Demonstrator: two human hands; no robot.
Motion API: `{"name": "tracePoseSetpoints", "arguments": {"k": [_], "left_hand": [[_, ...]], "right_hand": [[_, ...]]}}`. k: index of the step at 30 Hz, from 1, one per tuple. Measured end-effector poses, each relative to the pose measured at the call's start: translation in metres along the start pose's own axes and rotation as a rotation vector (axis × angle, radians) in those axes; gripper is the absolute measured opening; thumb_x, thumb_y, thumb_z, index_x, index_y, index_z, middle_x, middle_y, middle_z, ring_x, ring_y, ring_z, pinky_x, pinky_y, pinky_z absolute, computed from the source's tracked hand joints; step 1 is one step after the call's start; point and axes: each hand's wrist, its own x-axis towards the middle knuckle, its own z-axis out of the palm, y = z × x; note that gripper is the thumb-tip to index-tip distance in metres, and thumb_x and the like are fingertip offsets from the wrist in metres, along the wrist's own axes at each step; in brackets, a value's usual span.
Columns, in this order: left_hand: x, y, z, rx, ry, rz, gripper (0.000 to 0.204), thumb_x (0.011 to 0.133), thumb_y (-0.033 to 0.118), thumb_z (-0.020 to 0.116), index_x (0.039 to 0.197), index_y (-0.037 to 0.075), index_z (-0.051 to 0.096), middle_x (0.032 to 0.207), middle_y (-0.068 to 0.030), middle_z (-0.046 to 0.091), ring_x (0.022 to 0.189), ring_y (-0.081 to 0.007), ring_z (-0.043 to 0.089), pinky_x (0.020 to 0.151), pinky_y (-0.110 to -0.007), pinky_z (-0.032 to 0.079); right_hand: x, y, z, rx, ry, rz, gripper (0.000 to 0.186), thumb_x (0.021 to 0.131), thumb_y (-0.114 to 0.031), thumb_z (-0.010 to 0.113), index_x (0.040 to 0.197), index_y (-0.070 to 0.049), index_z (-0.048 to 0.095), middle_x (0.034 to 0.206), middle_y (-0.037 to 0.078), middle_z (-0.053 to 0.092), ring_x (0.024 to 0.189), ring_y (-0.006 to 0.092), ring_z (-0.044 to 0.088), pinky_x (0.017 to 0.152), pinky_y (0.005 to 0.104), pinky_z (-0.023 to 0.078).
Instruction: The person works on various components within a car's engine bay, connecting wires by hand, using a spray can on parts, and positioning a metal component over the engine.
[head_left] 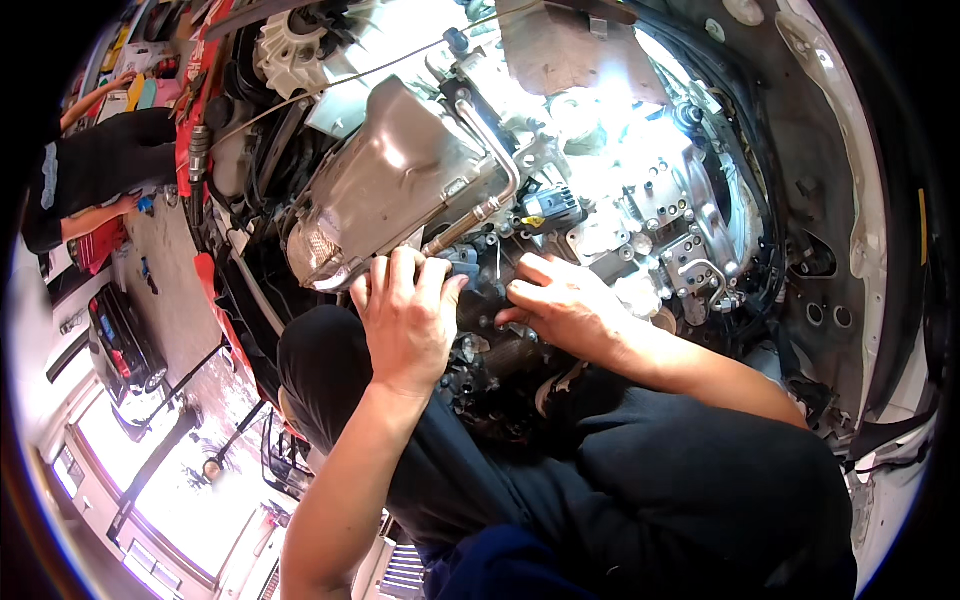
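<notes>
Reaching beside the lower right edge of the metal heat shield (400, 165), I have my left hand (405, 325) half curled, fingertips bent down next to a blue-grey plug (463, 257); whether they grip it, I can't tell. My right hand (568, 312), farther right of the shield, is loosely curled, thumb and finger close together, and shadow hides anything between them. The engine (655, 190) lies bare right of the shield, while the shield and the ribbed pipe (462, 222) along its right side sit in place, so I'd judge the work partway, with what's left unclear. A grey connector (560, 203) right of the shield carries a yellow tag (534, 221), too small to read. Left of the shield, a red bar (183, 155) bears pale marks; beyond it are a person (110, 165) and a dark car (120, 340).
</notes>
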Motion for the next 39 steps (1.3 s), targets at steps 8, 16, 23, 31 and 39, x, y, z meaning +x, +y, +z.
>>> {"name": "tracePoseSetpoints", "arguments": {"k": [8, 16, 23, 31, 39], "left_hand": [[-0.004, 0.006, 0.005, -0.021, -0.04, -0.064, 0.027, 0.081, 0.022, 0.075, 0.104, 0.008, 0.073, 0.09, -0.0073, 0.054, 0.09, -0.0259, 0.055, 0.083, -0.041, 0.039], [-0.002, 0.008, 0.009, -0.135, -0.043, -0.091, 0.023, 0.083, 0.014, 0.073, 0.102, 0.002, 0.072, 0.092, -0.0109, 0.052, 0.088, -0.0294, 0.053, 0.081, -0.04, 0.044], [-0.002, 0.011, 0.007, -0.146, -0.062, -0.116, 0.024, 0.084, 0.015, 0.072, 0.104, 0.001, 0.07, 0.094, -0.0131, 0.051, 0.09, -0.0296, 0.053, 0.084, -0.039, 0.045], [-0.005, 0.007, 0.015, -0.174, -0.01, -0.158, 0.024, 0.086, 0.014, 0.073, 0.105, 0.0, 0.07, 0.094, -0.0134, 0.053, 0.088, -0.0299, 0.055, 0.08, -0.038, 0.047], [-0.002, 0.003, 0.012, -0.198, 0.021, -0.121, 0.021, 0.085, 0.008, 0.071, 0.104, -0.001, 0.069, 0.094, -0.0135, 0.052, 0.087, -0.0305, 0.055, 0.079, -0.039, 0.046]], "right_hand": [[-0.001, -0.012, 0.006, 0.016, -0.046, 0.066, 0.027, 0.084, -0.032, 0.071, 0.084, -0.007, 0.062, 0.094, 0.013, 0.053, 0.077, 0.0313, 0.062, 0.059, 0.0389, 0.055], [-0.004, -0.012, 0.018, 0.032, -0.085, 0.012, 0.016, 0.081, -0.021, 0.067, 0.088, -0.008, 0.063, 0.102, 0.014, 0.056, 0.095, 0.0298, 0.058, 0.068, 0.0356, 0.056], [-0.013, -0.012, 0.025, -0.138, -0.111, -0.073, 0.013, 0.076, -0.016, 0.064, 0.084, -0.006, 0.067, 0.102, 0.015, 0.054, 0.101, 0.0329, 0.056, 0.07, 0.0301, 0.057], [-0.006, -0.017, 0.033, -0.043, -0.121, 0.018, 0.013, 0.074, -0.014, 0.066, 0.085, -0.009, 0.065, 0.106, 0.015, 0.051, 0.098, 0.0329, 0.054, 0.068, 0.0365, 0.056], [-0.002, -0.027, 0.04, 0.229, -0.03, 0.172, 0.014, 0.081, -0.017, 0.069, 0.088, -0.005, 0.067, 0.11, 0.02, 0.052, 0.103, 0.0392, 0.054, 0.075, 0.0429, 0.057]]}}
